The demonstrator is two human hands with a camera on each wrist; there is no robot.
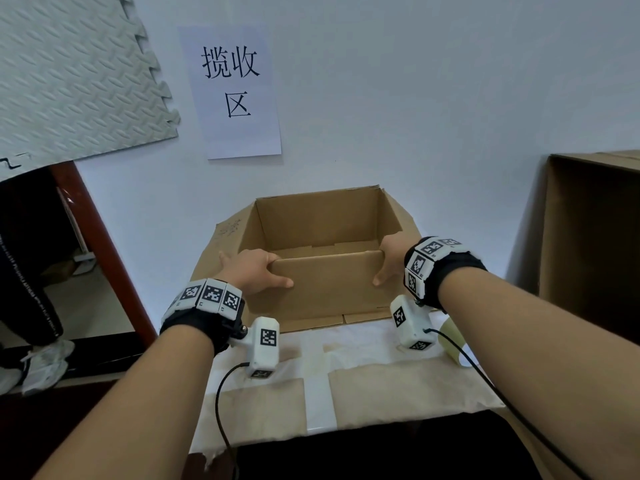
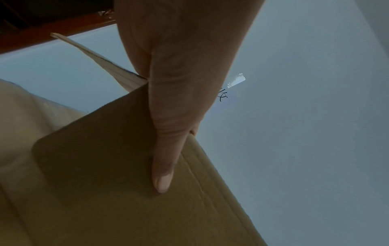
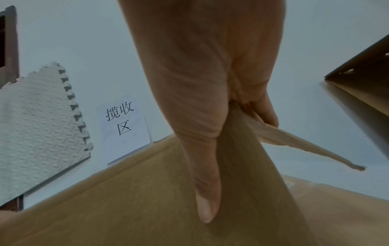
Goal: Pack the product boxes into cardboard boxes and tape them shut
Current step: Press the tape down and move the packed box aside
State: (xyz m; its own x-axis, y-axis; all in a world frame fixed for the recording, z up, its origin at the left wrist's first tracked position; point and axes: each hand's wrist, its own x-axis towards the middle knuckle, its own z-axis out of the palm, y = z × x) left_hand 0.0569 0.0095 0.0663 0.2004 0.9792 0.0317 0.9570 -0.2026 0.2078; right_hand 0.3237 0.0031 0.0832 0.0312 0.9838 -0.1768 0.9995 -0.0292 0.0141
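**Paper-covered desk with one open carton**

The desk [image 1: 346,386] is covered with brownish paper sheets joined by pale tape strips, the front edge torn and hanging over. An open cardboard box [image 1: 322,292] stands at its far side by the wall. A pale tape roll [image 1: 452,341] lies at the right, partly hidden.

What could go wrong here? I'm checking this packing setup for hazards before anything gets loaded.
The left hand and right hand grip the open cardboard box only at its near top corners, so the thin wall could buckle. The wrist-camera cables dangle at the table edge and might snag. The side flaps splay outward and may catch.
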